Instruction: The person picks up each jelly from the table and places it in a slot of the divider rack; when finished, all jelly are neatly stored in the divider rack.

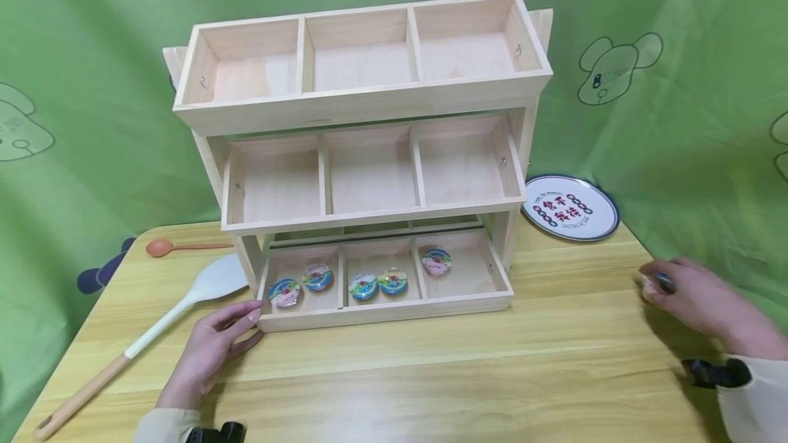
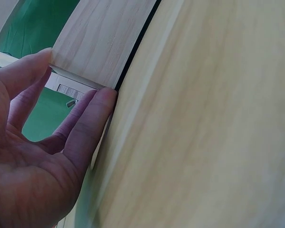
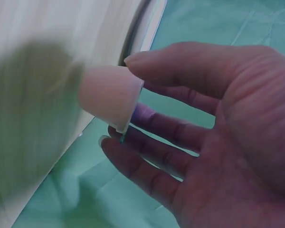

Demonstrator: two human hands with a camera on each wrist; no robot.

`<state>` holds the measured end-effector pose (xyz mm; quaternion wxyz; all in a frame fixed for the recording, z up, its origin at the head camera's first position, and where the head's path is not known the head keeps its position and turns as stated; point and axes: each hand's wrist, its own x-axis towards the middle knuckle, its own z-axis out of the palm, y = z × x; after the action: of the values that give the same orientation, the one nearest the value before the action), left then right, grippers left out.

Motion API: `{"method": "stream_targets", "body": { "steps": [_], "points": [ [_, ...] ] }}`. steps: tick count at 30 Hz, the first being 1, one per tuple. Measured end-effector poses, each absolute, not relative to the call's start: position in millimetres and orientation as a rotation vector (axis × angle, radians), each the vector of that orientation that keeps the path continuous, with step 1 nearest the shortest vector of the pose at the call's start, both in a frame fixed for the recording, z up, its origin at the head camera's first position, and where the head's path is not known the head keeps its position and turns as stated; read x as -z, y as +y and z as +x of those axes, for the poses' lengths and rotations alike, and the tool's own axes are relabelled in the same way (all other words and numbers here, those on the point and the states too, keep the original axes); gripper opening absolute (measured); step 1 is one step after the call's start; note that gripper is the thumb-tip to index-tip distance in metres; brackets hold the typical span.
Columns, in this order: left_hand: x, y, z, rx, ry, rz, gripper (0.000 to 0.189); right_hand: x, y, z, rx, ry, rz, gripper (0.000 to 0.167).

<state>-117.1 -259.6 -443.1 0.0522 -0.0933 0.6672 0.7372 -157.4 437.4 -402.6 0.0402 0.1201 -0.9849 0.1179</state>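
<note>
A three-tier wooden rack (image 1: pixel 363 102) stands on the table, each tier split into three compartments. In its bottom tray (image 1: pixel 382 311) lie several small jelly cups (image 1: pixel 393 281) with blue printed lids: two on the left, two in the middle, one on the right. My left hand (image 1: pixel 215 351) holds the tray's left front corner, fingertips on the end of the wooden board (image 2: pixel 104 42). Off to the right, over the table, my right hand (image 1: pixel 702 299) pinches a jelly cup (image 3: pixel 109 95). Its body is pale peach; the lid faces the palm and is mostly hidden.
Behind the right hand, a white plate (image 1: pixel 569 207) with a dark blue rim and red characters lies by the rack. On the left lie a white spatula (image 1: pixel 160 323) with a wooden handle and a small orange spoon (image 1: pixel 161 247). Green curtains (image 1: pixel 677 122) surround the table.
</note>
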Motion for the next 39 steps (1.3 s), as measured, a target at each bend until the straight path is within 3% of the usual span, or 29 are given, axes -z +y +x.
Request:
{"method": "stream_targets", "body": {
  "steps": [12, 39],
  "points": [
    [443.7, -259.3, -117.0, -2.213, 2.051, -0.252, 0.034, 387.6, 410.9, -153.0, -0.409, -3.002, 0.402, 0.037],
    [440.8, -259.2, -116.2, -2.239, 2.029, -0.259, 0.028, 378.0, 355.4, -151.1, -0.439, -2.884, 0.631, 0.037]
  ]
}}
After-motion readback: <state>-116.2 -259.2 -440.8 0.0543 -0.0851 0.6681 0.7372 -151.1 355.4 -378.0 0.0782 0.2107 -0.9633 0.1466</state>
